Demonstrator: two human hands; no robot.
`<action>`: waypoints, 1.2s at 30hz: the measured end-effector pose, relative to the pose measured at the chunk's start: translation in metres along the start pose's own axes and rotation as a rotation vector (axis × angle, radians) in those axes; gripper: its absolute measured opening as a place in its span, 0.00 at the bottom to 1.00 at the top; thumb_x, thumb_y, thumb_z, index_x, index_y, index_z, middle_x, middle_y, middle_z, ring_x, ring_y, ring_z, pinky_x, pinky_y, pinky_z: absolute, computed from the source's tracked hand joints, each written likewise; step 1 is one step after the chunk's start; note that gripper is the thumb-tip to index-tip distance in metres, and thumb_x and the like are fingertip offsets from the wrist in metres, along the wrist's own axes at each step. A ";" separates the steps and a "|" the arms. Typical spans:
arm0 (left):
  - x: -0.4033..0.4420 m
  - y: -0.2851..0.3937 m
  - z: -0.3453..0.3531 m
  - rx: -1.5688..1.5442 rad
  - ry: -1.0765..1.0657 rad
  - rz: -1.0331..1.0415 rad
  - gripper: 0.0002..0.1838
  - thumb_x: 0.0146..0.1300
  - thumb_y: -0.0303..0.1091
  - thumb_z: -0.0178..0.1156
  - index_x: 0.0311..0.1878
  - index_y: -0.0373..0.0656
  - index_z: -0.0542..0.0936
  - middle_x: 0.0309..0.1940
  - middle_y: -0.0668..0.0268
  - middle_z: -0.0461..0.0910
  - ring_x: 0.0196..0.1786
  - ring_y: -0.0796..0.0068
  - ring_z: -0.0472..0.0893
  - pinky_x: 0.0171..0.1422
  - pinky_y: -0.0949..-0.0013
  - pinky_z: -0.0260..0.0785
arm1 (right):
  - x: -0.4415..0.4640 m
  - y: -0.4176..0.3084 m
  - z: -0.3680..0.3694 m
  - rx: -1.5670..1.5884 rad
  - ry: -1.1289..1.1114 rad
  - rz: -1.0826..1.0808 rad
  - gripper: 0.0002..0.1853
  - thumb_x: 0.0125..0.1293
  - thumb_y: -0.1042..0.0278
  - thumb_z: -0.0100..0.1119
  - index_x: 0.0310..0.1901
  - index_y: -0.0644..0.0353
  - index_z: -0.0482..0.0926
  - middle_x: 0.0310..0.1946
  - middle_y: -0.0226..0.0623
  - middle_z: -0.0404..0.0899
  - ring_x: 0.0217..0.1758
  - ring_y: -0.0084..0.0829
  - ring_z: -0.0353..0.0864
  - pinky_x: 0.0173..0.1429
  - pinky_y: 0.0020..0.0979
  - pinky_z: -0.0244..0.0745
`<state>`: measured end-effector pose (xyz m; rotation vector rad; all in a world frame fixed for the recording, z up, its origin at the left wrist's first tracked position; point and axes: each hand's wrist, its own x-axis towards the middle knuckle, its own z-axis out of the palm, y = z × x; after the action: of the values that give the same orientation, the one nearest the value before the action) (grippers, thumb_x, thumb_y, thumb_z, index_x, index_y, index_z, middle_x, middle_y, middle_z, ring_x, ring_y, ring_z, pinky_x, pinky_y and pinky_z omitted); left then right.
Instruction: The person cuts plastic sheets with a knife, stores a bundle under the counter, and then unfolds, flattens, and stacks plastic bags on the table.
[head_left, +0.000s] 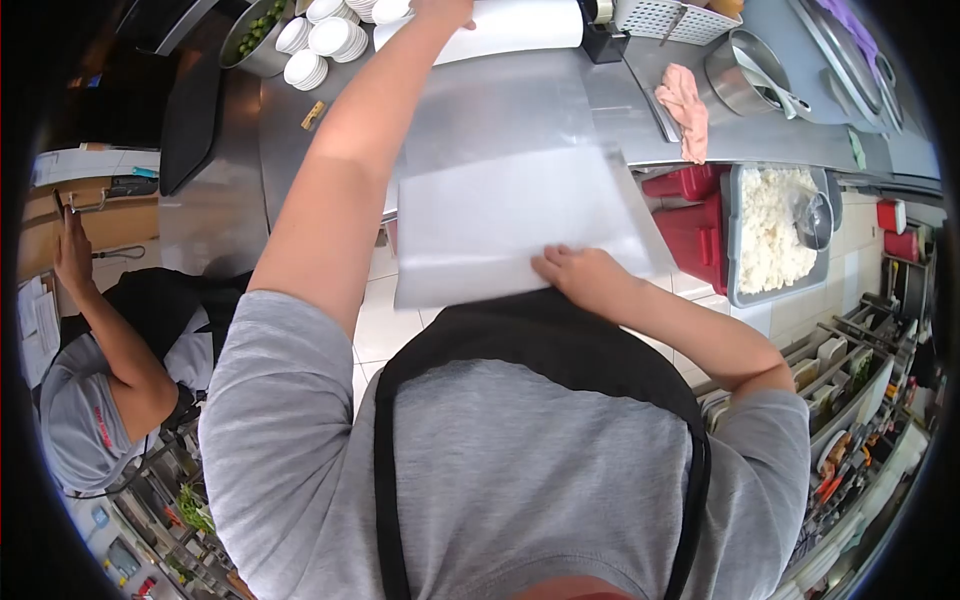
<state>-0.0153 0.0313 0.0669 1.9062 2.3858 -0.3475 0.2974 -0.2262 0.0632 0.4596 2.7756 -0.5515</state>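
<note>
My left hand is at the top edge, over a wide roll of clear plastic film. Most of its fingers fall outside the view, so its grip does not show. From the roll, a translucent sheet stretches toward me across the steel counter and past its front edge. My right hand is closed on the sheet's near edge, close to my black apron; its thumb is hidden.
Stacked white cups and a pot of green limes stand left. To the right are a pink cloth, a metal pot, and a tub of white rice-like food. Another person stands at far left.
</note>
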 end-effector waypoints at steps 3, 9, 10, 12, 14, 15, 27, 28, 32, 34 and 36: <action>0.011 -0.017 0.011 0.028 -0.095 0.061 0.34 0.36 0.52 0.72 0.44 0.37 0.78 0.43 0.56 0.79 0.49 0.61 0.77 0.50 0.61 0.70 | -0.012 -0.002 -0.049 0.043 -0.054 -0.077 0.23 0.48 0.78 0.56 0.50 0.60 0.71 0.42 0.48 0.77 0.40 0.39 0.79 0.38 0.34 0.76; 0.006 -0.020 0.019 0.101 -0.007 0.136 0.31 0.37 0.54 0.71 0.40 0.39 0.80 0.40 0.58 0.80 0.46 0.62 0.78 0.48 0.61 0.71 | 0.052 0.042 -0.121 0.037 0.279 0.106 0.12 0.56 0.72 0.54 0.43 0.57 0.76 0.27 0.48 0.78 0.31 0.47 0.78 0.35 0.43 0.73; 0.002 -0.019 0.017 0.127 0.049 0.147 0.31 0.37 0.54 0.71 0.39 0.39 0.81 0.39 0.58 0.80 0.45 0.63 0.79 0.48 0.62 0.71 | 0.070 0.059 -0.125 -0.012 0.280 0.101 0.12 0.57 0.70 0.54 0.44 0.57 0.75 0.30 0.47 0.78 0.35 0.47 0.78 0.38 0.43 0.72; -0.018 -0.017 -0.017 0.100 -0.191 0.070 0.35 0.44 0.53 0.67 0.51 0.39 0.75 0.51 0.54 0.74 0.55 0.58 0.73 0.57 0.57 0.65 | 0.118 0.102 -0.121 -0.031 0.275 0.121 0.14 0.58 0.69 0.51 0.46 0.57 0.74 0.37 0.45 0.78 0.43 0.45 0.76 0.45 0.43 0.71; -0.045 -0.021 -0.032 -0.002 0.012 0.050 0.25 0.55 0.38 0.59 0.57 0.47 0.70 0.50 0.56 0.74 0.51 0.58 0.75 0.53 0.57 0.69 | 0.156 0.135 -0.101 -0.002 0.270 0.145 0.15 0.58 0.70 0.48 0.47 0.57 0.73 0.41 0.42 0.77 0.48 0.43 0.74 0.50 0.41 0.70; -0.049 -0.028 -0.028 -0.002 0.016 0.046 0.25 0.55 0.38 0.59 0.57 0.47 0.70 0.50 0.56 0.74 0.51 0.58 0.75 0.53 0.57 0.69 | 0.169 0.147 -0.090 -0.037 0.282 0.143 0.15 0.58 0.71 0.48 0.48 0.57 0.73 0.43 0.42 0.76 0.49 0.43 0.74 0.51 0.41 0.69; -0.174 0.023 0.152 -0.265 0.430 0.232 0.29 0.67 0.44 0.40 0.67 0.39 0.55 0.69 0.55 0.48 0.72 0.58 0.46 0.72 0.53 0.38 | 0.182 0.102 0.027 -0.216 0.654 0.264 0.27 0.62 0.58 0.45 0.62 0.60 0.61 0.65 0.41 0.56 0.69 0.40 0.52 0.66 0.52 0.50; -0.174 0.028 0.158 -0.276 0.400 0.214 0.29 0.67 0.45 0.39 0.67 0.39 0.55 0.69 0.56 0.48 0.72 0.59 0.46 0.72 0.54 0.37 | 0.183 0.098 0.033 -0.242 0.632 0.292 0.29 0.63 0.55 0.44 0.64 0.60 0.58 0.66 0.42 0.53 0.70 0.40 0.50 0.67 0.52 0.48; -0.174 0.034 0.170 -0.346 0.431 0.208 0.29 0.65 0.46 0.41 0.64 0.36 0.60 0.67 0.53 0.53 0.72 0.60 0.46 0.72 0.57 0.37 | 0.180 0.098 0.044 -0.180 0.657 0.298 0.32 0.63 0.53 0.43 0.65 0.62 0.55 0.67 0.45 0.51 0.71 0.42 0.48 0.69 0.48 0.45; -0.174 0.034 0.170 -0.368 0.420 0.209 0.29 0.65 0.46 0.42 0.64 0.36 0.60 0.67 0.53 0.52 0.72 0.61 0.46 0.73 0.59 0.37 | 0.181 0.098 0.047 -0.154 0.658 0.316 0.33 0.63 0.52 0.43 0.65 0.62 0.54 0.67 0.47 0.51 0.70 0.42 0.48 0.69 0.46 0.45; -0.174 0.032 0.168 -0.384 0.406 0.209 0.29 0.65 0.46 0.42 0.64 0.36 0.59 0.68 0.53 0.51 0.72 0.61 0.46 0.73 0.60 0.37 | 0.182 0.099 0.047 -0.122 0.660 0.332 0.33 0.63 0.51 0.43 0.65 0.63 0.54 0.67 0.48 0.50 0.70 0.42 0.48 0.69 0.45 0.45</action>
<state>0.0410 -0.1646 -0.0671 2.1540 2.2085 0.5200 0.1767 -0.1129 -0.0695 1.2338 3.1916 -0.1616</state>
